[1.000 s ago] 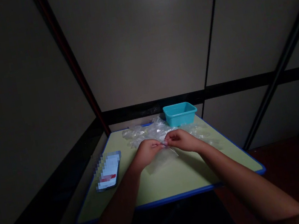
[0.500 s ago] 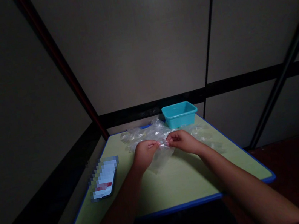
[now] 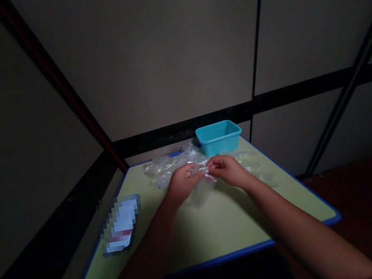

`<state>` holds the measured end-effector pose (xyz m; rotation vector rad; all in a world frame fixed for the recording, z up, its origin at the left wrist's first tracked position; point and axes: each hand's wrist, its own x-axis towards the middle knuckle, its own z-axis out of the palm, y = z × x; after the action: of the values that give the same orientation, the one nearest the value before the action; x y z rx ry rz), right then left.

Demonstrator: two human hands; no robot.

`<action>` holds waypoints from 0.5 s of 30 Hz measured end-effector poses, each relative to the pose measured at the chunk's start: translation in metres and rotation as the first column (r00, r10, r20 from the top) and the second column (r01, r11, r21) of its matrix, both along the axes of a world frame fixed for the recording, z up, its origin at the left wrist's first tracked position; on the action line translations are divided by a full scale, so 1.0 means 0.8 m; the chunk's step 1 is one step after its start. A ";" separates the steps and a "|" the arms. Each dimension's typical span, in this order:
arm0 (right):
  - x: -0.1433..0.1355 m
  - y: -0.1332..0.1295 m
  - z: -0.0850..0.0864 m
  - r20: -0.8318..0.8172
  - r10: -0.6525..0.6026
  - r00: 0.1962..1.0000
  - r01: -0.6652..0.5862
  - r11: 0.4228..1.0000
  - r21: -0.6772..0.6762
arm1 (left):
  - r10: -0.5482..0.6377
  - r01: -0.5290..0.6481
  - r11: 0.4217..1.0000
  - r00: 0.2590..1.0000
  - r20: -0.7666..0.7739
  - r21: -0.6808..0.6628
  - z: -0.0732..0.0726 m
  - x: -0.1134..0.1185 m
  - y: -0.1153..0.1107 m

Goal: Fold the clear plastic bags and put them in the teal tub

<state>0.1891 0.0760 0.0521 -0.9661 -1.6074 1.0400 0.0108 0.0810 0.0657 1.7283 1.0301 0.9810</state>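
Note:
Over the middle of the table, my left hand (image 3: 183, 183) pinches a clear plastic bag (image 3: 197, 196) between thumb and fingers. My right hand (image 3: 227, 170) is closed on the same bag's upper edge, fingertips close to those of the left. The bag's lower part hangs toward me, see-through and loose. Just behind my hands lies a heap of crumpled clear plastic bags (image 3: 162, 166), which spreads to both sides. Whether anything is inside the held bag, I cannot tell.
A turquoise plastic basket (image 3: 221, 144) stands at the table's far edge, right of centre. On the left lies a phone (image 3: 123, 223), partly blurred out. The pale green table (image 3: 217, 239) has a blue rim, with wall panels (image 3: 166, 66) close behind and left.
My left thumb has shifted along the bag's edge and its fingers now lie further behind the plastic. The view has turned slightly, so the table sits a little further left.

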 end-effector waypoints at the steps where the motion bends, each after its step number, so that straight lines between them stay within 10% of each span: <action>1: 0.003 0.001 0.000 -0.006 -0.033 0.999 0.033 0.999 0.020 | -0.045 0.044 0.998 0.999 -0.010 -0.033 0.000 -0.001 0.001; 15: 0.016 0.002 0.013 0.089 -0.109 0.990 0.105 0.993 0.048 | -0.122 0.098 0.978 0.985 -0.123 -0.183 -0.019 -0.001 0.015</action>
<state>0.2020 0.0775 0.0626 -1.0725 -1.6271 0.8950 0.0104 0.0930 0.0505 1.7017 1.0605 0.6907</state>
